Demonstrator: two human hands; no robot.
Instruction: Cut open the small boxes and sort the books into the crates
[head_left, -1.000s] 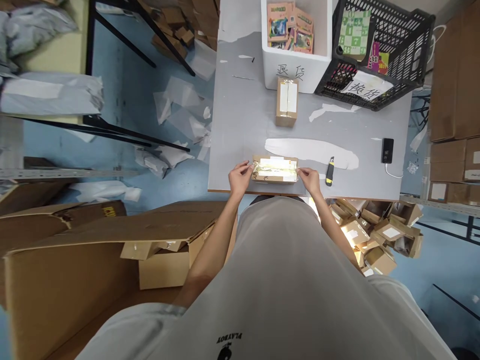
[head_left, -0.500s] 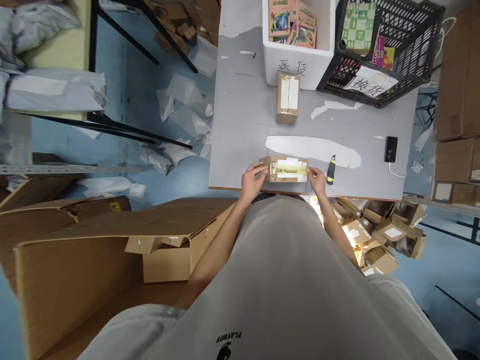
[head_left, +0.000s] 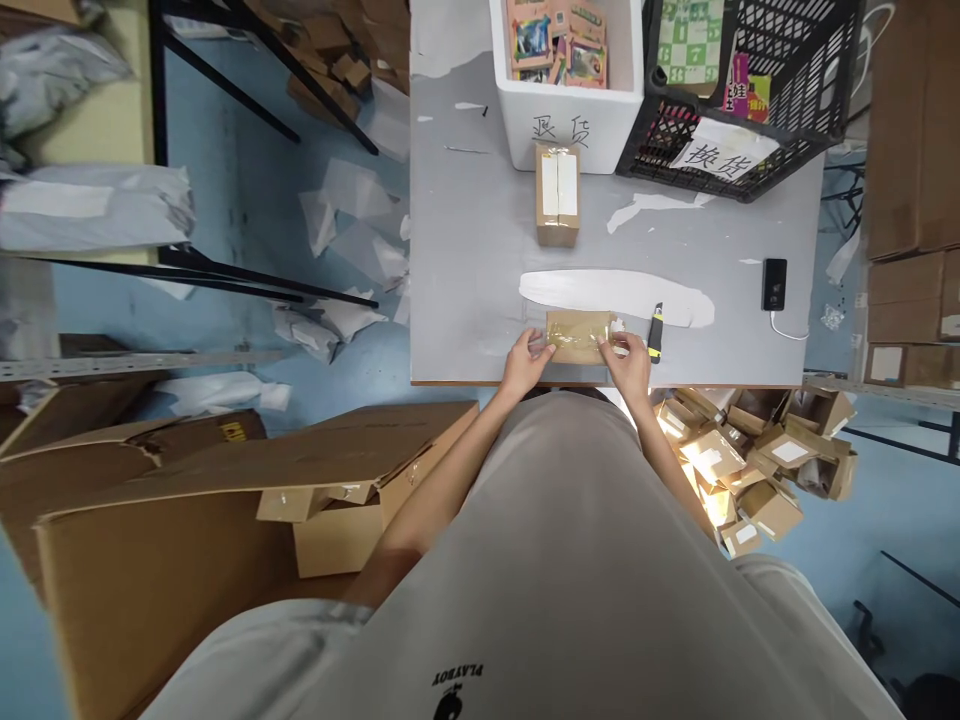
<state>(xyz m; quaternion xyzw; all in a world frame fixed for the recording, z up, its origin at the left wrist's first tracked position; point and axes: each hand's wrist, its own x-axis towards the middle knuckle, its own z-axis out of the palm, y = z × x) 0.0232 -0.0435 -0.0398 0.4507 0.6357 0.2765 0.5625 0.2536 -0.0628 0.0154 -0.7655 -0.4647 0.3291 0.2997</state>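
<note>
A small brown cardboard box lies near the table's front edge, with shiny clear tape along its upper face. My left hand grips its left end, the thumb on the top edge. At the other end, my right hand is closed on the box, and a bit of white shows beside those fingers. Just right of that hand is a black and yellow utility knife. A white paper strip lies behind the box. Farther back, a second taped cardboard box with white labels stands on the table.
At the back stand a white bin of colourful packs and a black plastic crate. A phone with a cable lies at the right. Opened boxes are piled below the table; a large carton stands at my left.
The box has been turned, so a plain taped face is up instead of the labelled one. Both hands have shifted their hold on its ends. The whole view has moved slightly.
</note>
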